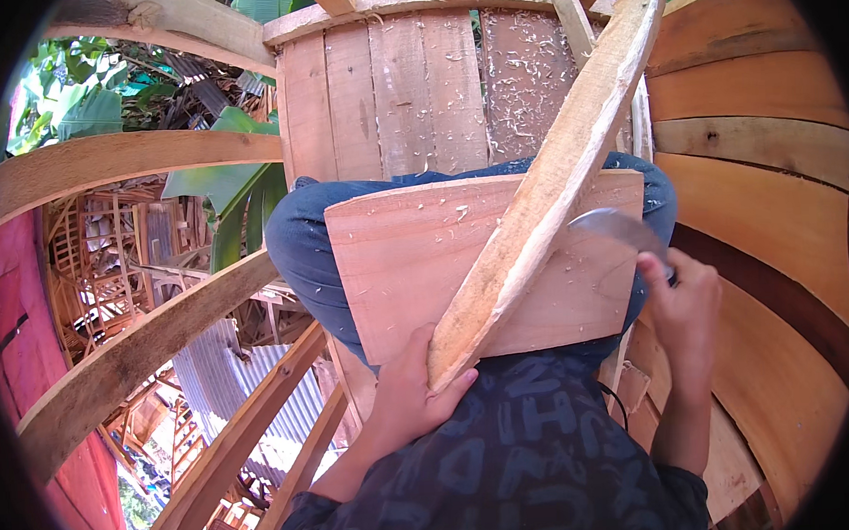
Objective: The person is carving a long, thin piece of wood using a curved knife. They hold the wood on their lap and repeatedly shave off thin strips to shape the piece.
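A long, rough-cut length of wood point(553, 179) slants from my waist up to the far right. My left hand point(411, 384) is closed round its near end, the thumb lying along the near edge. Closed on the handle of a knife point(617, 228), my right hand point(684, 301) is to the right of the wood; most of the handle is hidden in the fingers. The curved metal blade points left, with its tip close to the wood's right edge. Under the wood, a flat wooden board point(401, 266) lies across my lap, with a few shavings on it.
Beyond my knees is a plank floor point(398, 86), strewn with pale shavings point(530, 80) on its right part. A wall of curved boards point(752, 175) rises close on the right. Open wooden beams point(145, 362) run along the left, above corrugated metal sheets point(250, 386) far below.
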{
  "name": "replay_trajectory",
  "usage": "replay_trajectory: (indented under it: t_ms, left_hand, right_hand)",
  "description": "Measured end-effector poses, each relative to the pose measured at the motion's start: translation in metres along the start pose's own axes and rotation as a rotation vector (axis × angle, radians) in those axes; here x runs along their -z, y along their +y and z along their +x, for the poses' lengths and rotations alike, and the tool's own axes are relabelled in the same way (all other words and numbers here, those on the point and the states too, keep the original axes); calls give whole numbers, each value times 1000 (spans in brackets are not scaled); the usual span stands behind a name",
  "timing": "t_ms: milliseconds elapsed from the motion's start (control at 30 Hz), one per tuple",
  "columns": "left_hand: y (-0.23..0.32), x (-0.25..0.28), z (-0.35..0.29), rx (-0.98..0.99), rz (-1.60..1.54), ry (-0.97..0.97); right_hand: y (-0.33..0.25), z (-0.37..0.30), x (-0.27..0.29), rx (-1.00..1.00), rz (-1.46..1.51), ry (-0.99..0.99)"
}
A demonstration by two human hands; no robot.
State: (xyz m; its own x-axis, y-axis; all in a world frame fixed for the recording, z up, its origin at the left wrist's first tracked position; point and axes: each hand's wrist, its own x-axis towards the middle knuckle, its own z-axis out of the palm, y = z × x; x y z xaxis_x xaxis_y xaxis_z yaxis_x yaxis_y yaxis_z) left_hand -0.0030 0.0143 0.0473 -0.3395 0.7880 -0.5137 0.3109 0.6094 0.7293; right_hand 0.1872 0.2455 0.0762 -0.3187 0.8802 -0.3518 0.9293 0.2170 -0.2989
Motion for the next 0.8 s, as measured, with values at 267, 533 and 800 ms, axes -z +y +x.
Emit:
replay_trajectory:
  t_ms: [267,533,800]
  left_hand:
    - [1,-2,-3,14,71,20]
    - [-4,-4,-6,21,69,20]
    - [-1,-2,0,31,36,-33]
  right_hand:
    - [-8,-3,-51,289,-154,-22]
    - [59,52,-30,-166,-81,299]
    - [9,10,-15,-8,36,114]
